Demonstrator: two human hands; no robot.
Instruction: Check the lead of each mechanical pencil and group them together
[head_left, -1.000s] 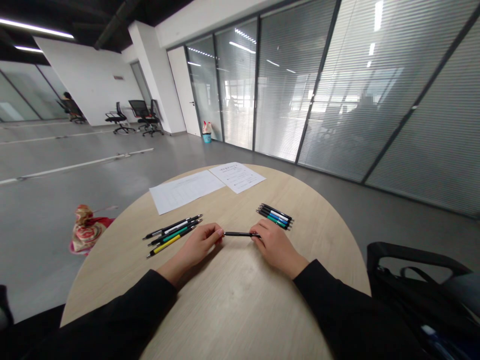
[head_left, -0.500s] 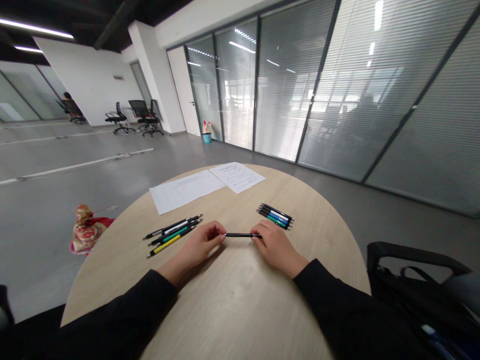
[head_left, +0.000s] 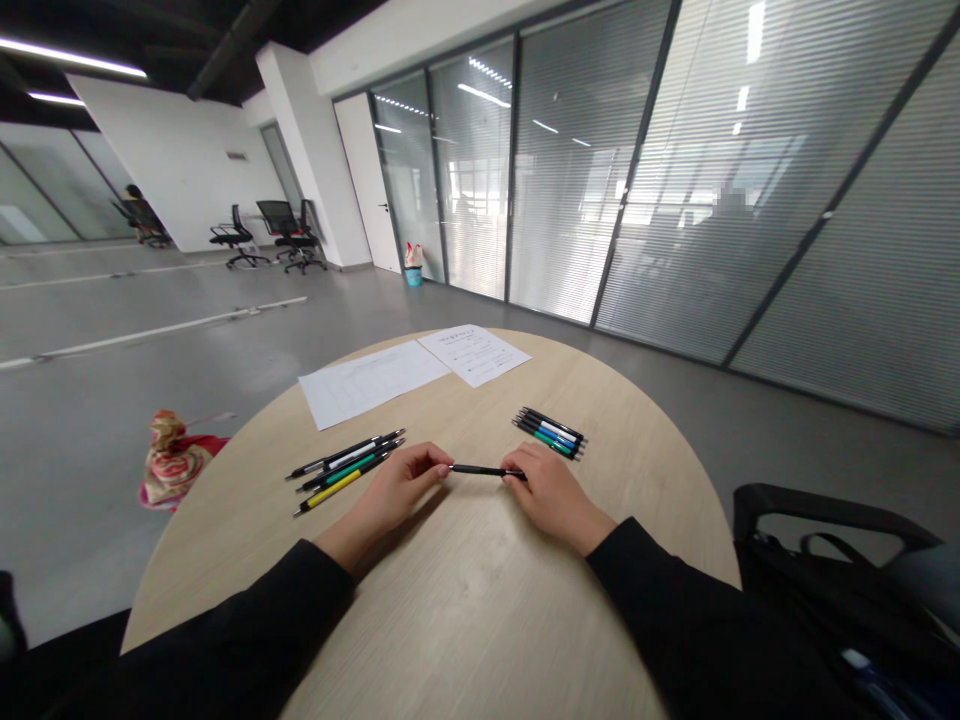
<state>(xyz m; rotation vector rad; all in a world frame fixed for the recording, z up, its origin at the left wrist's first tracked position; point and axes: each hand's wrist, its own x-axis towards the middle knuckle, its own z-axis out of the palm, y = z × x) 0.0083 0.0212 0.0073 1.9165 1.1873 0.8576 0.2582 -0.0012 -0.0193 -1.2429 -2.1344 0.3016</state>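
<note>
A black pen point(head_left: 480, 470) lies level just above the round wooden table point(head_left: 465, 600), held at both ends. My left hand point(head_left: 397, 490) pinches its left tip with closed fingers. My right hand point(head_left: 551, 490) grips its right end, fingers curled. Left of my left hand lie three pens point(head_left: 345, 465) side by side, one with a yellow barrel. Beyond my right hand sits a tight bunch of several pens point(head_left: 551, 433) in black, blue, white and green.
Two printed sheets point(head_left: 412, 368) lie at the table's far side. A black bag point(head_left: 840, 580) sits at the right beside the table. On the floor at left is a red patterned bundle point(head_left: 174, 458). Office chairs point(head_left: 277, 232) stand far back.
The pen and both hands have barely shifted; my left fingertips have moved slightly right along the pen's tip.
</note>
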